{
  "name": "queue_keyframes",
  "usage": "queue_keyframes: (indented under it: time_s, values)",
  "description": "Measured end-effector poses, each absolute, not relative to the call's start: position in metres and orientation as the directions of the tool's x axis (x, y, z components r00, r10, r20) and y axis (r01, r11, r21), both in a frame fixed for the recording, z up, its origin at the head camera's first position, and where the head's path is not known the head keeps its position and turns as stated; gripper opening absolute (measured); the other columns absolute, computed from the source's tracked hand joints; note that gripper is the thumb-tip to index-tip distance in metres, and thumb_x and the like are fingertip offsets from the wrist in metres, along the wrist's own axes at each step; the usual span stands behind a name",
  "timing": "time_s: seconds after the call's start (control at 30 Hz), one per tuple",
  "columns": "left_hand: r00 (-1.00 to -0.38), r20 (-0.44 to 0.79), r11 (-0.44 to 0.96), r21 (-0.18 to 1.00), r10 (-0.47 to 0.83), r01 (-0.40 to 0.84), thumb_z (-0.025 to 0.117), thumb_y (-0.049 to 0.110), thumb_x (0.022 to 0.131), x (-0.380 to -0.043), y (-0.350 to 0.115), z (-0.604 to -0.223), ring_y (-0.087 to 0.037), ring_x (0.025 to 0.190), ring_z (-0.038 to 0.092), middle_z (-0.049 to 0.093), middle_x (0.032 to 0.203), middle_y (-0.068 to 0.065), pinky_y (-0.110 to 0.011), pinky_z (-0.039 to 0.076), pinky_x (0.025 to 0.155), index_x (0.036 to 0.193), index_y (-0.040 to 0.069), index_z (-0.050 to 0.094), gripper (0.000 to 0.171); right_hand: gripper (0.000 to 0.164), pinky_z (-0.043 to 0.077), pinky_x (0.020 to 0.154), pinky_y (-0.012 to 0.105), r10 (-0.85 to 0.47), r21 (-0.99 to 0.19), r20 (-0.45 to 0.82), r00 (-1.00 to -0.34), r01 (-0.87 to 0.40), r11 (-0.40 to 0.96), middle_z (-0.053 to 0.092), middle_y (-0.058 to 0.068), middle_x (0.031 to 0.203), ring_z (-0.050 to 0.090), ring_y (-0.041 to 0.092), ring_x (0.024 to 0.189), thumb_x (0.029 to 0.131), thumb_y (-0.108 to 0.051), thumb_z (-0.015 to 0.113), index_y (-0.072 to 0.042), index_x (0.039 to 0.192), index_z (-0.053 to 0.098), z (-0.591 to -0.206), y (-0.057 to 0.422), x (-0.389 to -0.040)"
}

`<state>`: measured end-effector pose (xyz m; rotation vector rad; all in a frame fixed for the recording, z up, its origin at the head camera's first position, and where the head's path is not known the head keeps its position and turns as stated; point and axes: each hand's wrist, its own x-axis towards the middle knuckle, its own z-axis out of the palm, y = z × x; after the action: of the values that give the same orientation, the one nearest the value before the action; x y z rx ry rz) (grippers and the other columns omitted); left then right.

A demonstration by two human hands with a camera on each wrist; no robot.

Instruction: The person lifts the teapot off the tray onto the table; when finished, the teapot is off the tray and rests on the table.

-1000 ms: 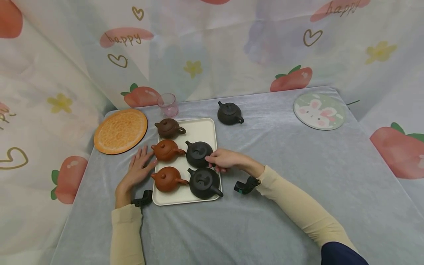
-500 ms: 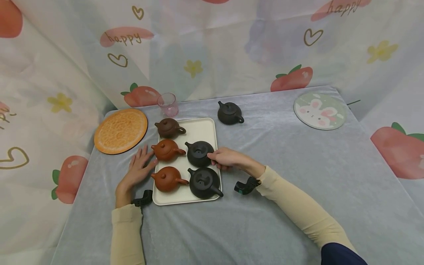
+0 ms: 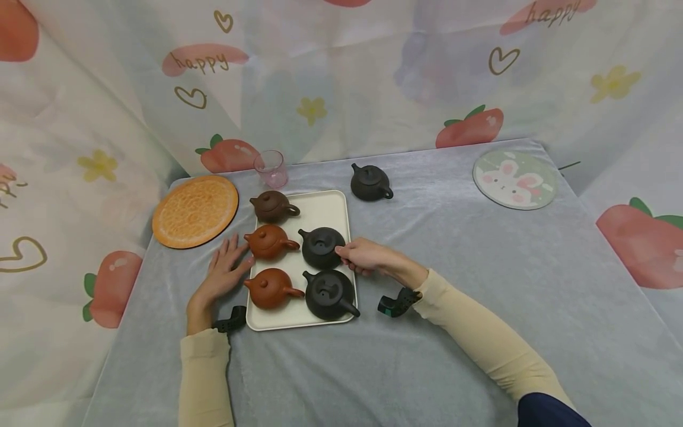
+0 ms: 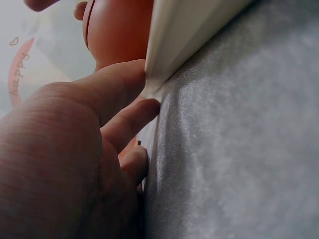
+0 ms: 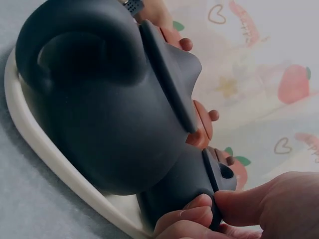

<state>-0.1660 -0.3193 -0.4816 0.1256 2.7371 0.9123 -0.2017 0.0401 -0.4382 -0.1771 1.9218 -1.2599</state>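
Note:
A cream tray (image 3: 322, 212) carries several teapots in two columns. My right hand (image 3: 368, 255) pinches the handle of the black teapot (image 3: 322, 247) in the right column; in the right wrist view thumb and fingers close round that handle. Nearer me sits another black teapot (image 3: 328, 295), large in the right wrist view. The left column has a dark brown teapot (image 3: 271, 206), then two orange-brown teapots, the middle one (image 3: 265, 242) and the front one (image 3: 269, 288). My left hand (image 3: 221, 273) lies with spread fingers at the tray's left side, its thumb against the rim.
One more black teapot (image 3: 369, 182) stands on the grey cloth (image 3: 453, 231) beyond the tray. A pink glass (image 3: 272, 171) is behind the tray. A round orange mat (image 3: 194, 211) lies at the left, a round rabbit mat (image 3: 514, 179) at the back right.
My right hand has shifted slightly to the right and the black teapot in its grip with it, mostly in the first half second. My left hand has stayed in place.

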Motion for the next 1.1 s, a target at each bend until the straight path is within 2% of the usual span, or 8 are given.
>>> queue_keyframes:
  time_s: [0.5, 0.83, 1.1]
  values:
    - [-0.966, -0.204, 0.794, 0.608, 0.158, 0.001, 0.047, 0.045, 0.100, -0.164, -0.318, -0.483, -0.038, 0.149, -0.012, -0.002, 0.163, -0.020, -0.057, -0.010, 0.117, 0.151, 0.001, 0.032, 0.070, 0.045, 0.028, 0.045, 0.022, -0.515, -0.838, -0.511, -0.689, 0.267, 0.475, 0.041, -0.002, 0.058, 0.032, 0.008, 0.047, 0.106, -0.035, 0.040, -0.004, 0.076, 0.050, -0.440, 0.040, -0.198]
    - [-0.967, -0.205, 0.792, 0.611, 0.154, -0.003, 0.047, 0.045, 0.100, -0.166, -0.318, -0.480, -0.037, 0.150, -0.012, -0.002, 0.163, -0.019, -0.056, -0.011, 0.117, 0.152, 0.002, 0.031, 0.069, 0.046, 0.030, 0.047, 0.022, -0.525, -0.855, -0.473, -0.708, 0.225, 0.467, 0.043, 0.000, 0.061, 0.034, 0.009, 0.049, 0.106, -0.034, 0.040, 0.000, 0.077, 0.049, -0.435, 0.045, -0.200]
    - [-0.968, -0.205, 0.795, 0.607, 0.146, -0.009, 0.048, 0.043, 0.100, -0.164, -0.319, -0.480, -0.037, 0.150, -0.012, -0.001, 0.164, -0.018, -0.057, -0.010, 0.117, 0.152, 0.001, 0.032, 0.068, 0.047, 0.027, 0.047, 0.023, -0.521, -0.855, -0.484, -0.703, 0.251, 0.454, 0.040, 0.000, 0.060, 0.032, 0.009, 0.049, 0.106, -0.035, 0.039, 0.002, 0.079, 0.049, -0.430, 0.051, -0.203]
